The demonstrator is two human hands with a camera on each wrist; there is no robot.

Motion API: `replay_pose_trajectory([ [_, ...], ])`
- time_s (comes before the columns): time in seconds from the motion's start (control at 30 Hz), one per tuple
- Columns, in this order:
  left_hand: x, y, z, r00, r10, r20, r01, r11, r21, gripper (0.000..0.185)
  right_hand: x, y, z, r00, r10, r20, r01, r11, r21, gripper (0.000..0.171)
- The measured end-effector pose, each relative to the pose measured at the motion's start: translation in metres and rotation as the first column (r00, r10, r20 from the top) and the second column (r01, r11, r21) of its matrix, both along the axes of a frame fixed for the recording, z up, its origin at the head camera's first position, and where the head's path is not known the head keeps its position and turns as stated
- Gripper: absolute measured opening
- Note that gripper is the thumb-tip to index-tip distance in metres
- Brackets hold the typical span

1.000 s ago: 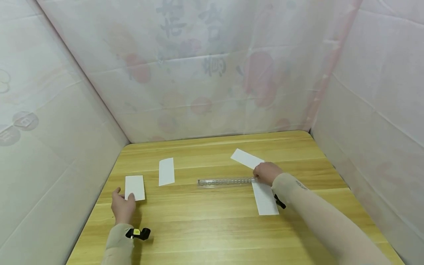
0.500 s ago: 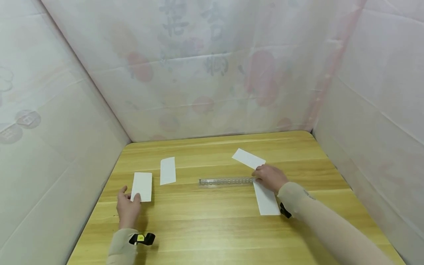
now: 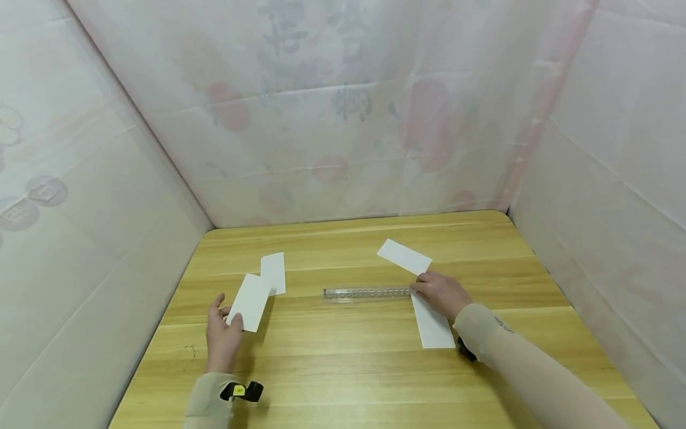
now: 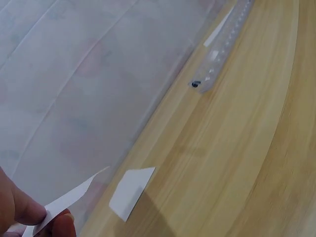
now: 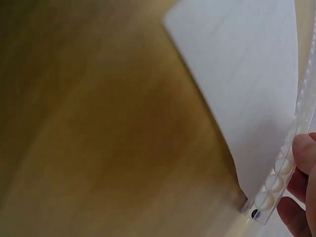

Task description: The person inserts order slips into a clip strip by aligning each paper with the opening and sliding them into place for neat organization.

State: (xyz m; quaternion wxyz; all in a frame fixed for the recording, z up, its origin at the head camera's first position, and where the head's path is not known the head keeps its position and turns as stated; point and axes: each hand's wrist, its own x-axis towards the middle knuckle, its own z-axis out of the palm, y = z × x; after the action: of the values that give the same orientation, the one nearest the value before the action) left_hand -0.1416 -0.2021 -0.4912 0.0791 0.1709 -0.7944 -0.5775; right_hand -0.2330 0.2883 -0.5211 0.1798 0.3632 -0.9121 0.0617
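My left hand [image 3: 230,317] pinches a white paper slip [image 3: 249,301] by its near end and holds it tilted, raised off the wooden table [image 3: 343,369]. In the left wrist view the thumb and finger [image 4: 27,213] pinch that slip [image 4: 66,200]. Its far corner overlaps a second slip [image 3: 274,272] lying flat on the table [image 4: 130,192]. My right hand [image 3: 429,290] grips the right end of a clear plastic ruler [image 3: 367,293]. The right wrist view shows my fingertips [image 5: 302,170] on the ruler [image 5: 291,148], beside a white paper strip [image 5: 247,74].
Two more white strips lie by the right hand, one beyond it [image 3: 404,257] and one nearer to me [image 3: 433,325]. Pale printed sheeting [image 3: 343,119] walls in the table at the back and on both sides. A small black band sits on each wrist.
My left hand has lifted its slip and carried it right and slightly forward, tilting it until it overlaps the second slip. The right hand stays at the ruler's end.
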Motion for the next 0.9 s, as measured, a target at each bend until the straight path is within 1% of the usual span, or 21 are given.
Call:
replay_pose_trajectory([
  [0.2, -0.005, 0.015, -0.004, 0.998, -0.046, -0.033, 0.045, 0.999, -0.007, 0.041, 0.0, 0.001, -0.004, 0.999, -0.034, -0.017, 0.034, 0.999, 0.012, 0.021],
  [0.3, -0.006, 0.021, -0.005, 0.998, -0.056, -0.034, 0.055, 0.998, -0.022, 0.035, 0.0, 0.0, -0.005, 0.999, -0.036, -0.021, 0.036, 0.999, 0.007, 0.022],
  [0.43, -0.007, 0.027, -0.007, 0.998, -0.059, -0.037, 0.058, 0.998, -0.032, 0.031, 0.001, 0.001, -0.006, 0.999, -0.036, -0.009, 0.036, 0.999, -0.003, 0.024],
  [0.6, -0.006, 0.038, -0.004, 0.997, -0.068, -0.042, 0.066, 0.997, -0.051, 0.028, 0.002, 0.0, -0.005, 0.999, -0.047, 0.018, 0.047, 0.999, -0.012, 0.024],
  [0.8, -0.005, 0.051, -0.006, 0.989, -0.137, -0.062, 0.134, 0.99, -0.053, 0.028, 0.002, 0.001, -0.003, 0.998, -0.059, 0.035, 0.061, 0.997, -0.039, 0.023],
  [0.9, -0.005, 0.058, -0.009, 0.985, -0.163, -0.059, 0.161, 0.986, -0.032, 0.029, 0.001, 0.002, -0.002, 0.997, -0.069, 0.041, 0.07, 0.997, -0.035, 0.022],
])
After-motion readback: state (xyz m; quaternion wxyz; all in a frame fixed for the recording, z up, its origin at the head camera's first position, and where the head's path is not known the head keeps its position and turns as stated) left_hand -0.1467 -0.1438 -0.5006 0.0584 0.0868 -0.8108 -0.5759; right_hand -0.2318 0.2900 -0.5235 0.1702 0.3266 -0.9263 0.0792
